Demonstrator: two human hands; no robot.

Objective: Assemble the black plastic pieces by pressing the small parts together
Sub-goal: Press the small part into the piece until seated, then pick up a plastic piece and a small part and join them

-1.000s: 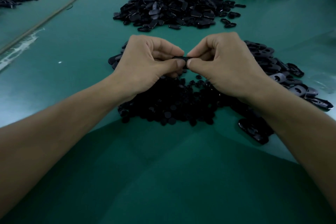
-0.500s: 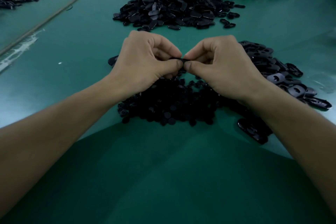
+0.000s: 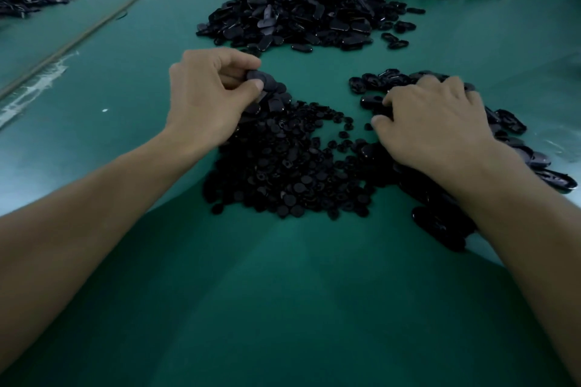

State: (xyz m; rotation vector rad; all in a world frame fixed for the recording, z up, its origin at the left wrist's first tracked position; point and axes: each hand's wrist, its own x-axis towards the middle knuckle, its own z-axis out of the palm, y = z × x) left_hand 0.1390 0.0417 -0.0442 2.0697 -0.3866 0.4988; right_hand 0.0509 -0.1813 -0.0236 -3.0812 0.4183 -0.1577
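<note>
The green table [image 3: 283,308] bears a heap of small round parts [image 3: 292,166]; the right hand [image 3: 434,122] lies loose-fingered on oval shells [image 3: 509,122]; the left hand [image 3: 204,97] pinches a black piece [image 3: 261,78] above the heap; a hasty drop could lose it among loose parts.

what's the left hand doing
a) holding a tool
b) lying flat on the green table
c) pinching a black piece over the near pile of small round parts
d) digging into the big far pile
c: the left hand pinches a black piece between thumb and fingers, above the pile of small round parts.
</note>
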